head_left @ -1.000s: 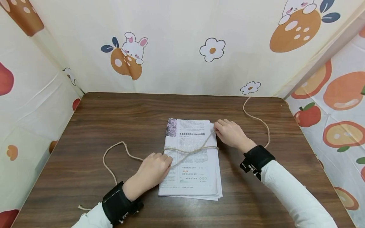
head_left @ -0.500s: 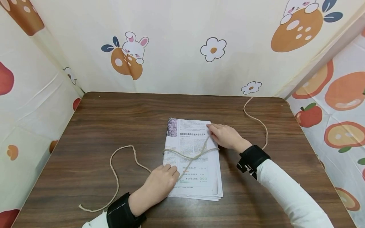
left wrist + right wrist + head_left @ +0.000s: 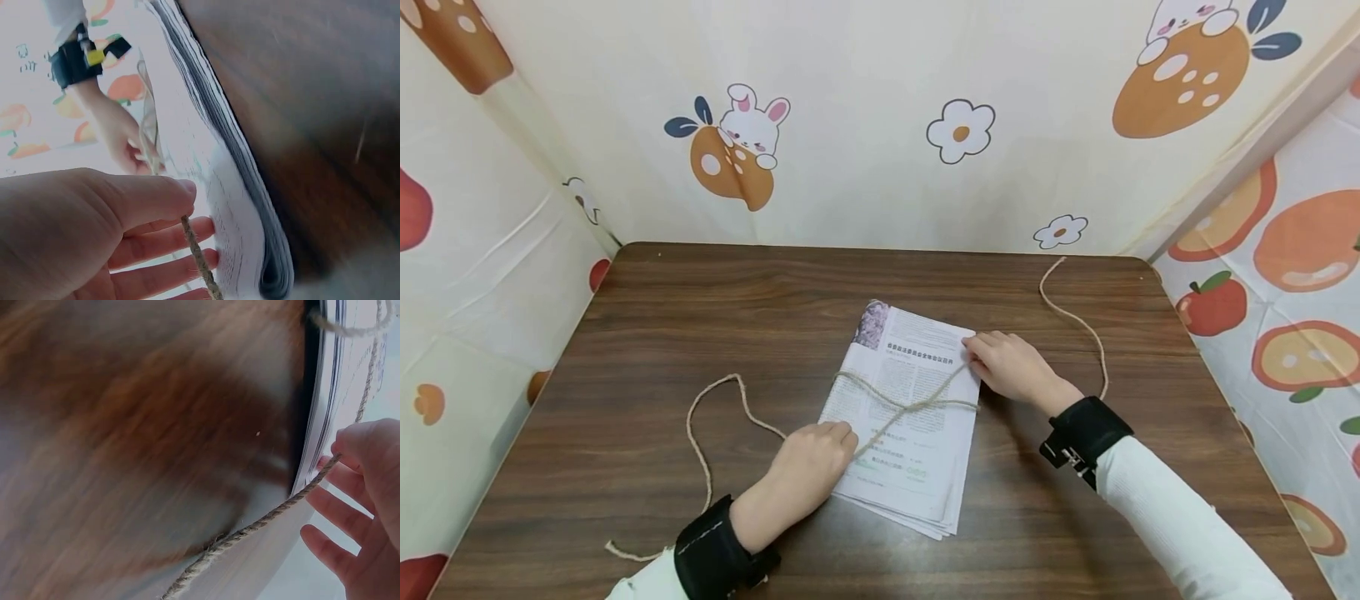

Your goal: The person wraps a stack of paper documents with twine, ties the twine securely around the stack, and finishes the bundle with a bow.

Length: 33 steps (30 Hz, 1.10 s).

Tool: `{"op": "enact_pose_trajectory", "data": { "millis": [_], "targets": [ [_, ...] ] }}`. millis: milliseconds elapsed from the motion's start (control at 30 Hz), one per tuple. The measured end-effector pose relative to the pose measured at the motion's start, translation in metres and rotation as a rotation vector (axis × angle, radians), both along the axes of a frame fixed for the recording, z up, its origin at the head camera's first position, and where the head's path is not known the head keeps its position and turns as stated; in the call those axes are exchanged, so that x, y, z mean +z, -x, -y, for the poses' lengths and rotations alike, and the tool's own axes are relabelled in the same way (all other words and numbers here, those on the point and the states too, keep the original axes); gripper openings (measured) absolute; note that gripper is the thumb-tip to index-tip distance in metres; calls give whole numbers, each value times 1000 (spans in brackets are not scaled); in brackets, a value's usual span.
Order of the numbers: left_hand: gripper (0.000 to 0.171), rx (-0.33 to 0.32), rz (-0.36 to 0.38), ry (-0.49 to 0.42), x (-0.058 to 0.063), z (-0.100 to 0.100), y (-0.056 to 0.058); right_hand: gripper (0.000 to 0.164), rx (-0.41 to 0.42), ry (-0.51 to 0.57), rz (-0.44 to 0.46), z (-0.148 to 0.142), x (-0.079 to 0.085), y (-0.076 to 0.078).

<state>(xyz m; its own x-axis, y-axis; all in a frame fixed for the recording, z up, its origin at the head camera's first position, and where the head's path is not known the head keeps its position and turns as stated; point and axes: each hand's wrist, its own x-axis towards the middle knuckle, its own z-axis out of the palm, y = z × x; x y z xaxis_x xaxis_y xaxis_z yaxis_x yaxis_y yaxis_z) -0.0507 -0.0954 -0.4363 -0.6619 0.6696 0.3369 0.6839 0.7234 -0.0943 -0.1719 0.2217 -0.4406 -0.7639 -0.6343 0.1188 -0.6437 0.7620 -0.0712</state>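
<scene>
A folded stack of newspapers (image 3: pixel 917 450) lies turned at a slant on the table, with a beige rope (image 3: pixel 912 408) round its middle and crossed on top. My left hand (image 3: pixel 815 467) is at the stack's left edge and pinches one rope end between thumb and fingers, as the left wrist view shows with the rope (image 3: pixel 199 259) running down from the thumb tip. At the upper right corner of the stack, my right hand (image 3: pixel 1013 367) pinches the other end. In the right wrist view this rope (image 3: pixel 269 517) passes under the thumb, the other fingers spread loosely.
The brown wooden table (image 3: pixel 737 308) carries loose rope tails (image 3: pixel 698 442) on the left and at the back right. A cream curtain (image 3: pixel 850 167) with printed rabbits and flowers hangs behind it. Fruit-patterned cloth (image 3: pixel 1292 317) hangs at the right.
The newspaper stack has turned clockwise, its lower end swinging left. My left hand went toward me, then back up and left; my right hand moved left, then back right. The rope crossing has drawn tighter.
</scene>
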Motion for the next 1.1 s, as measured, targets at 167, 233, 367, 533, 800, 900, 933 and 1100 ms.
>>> {"op": "enact_pose_trajectory", "data": {
  "millis": [167, 233, 367, 533, 800, 900, 933, 1100],
  "targets": [
    [18, 6, 0, -60, -2, 5, 14, 23, 12, 23, -48, -9, -1, -7],
    [18, 16, -5, -69, -4, 8, 20, 17, 31, 45, -72, -13, -2, -9],
    [18, 41, -3, -84, -4, 13, 34, 11, 71, 104, -93, -18, -5, -15],
    [17, 82, 22, -98, -2, 17, 48, 13, 82, 125, -101, -21, -7, -24],
    [11, 134, 50, -64, -2, 18, 66, 17, 41, 114, -122, -22, -8, -43],
    [8, 153, 78, -55, -2, 17, 73, 18, 53, 110, -138, -21, -7, -49],
    [13, 161, 90, -48, -2, 17, 76, 19, 59, 109, -142, -21, -6, -51],
    [26, 187, 157, -18, -1, 16, 86, 19, 88, 105, -154, -18, -5, -57]
  ]
}}
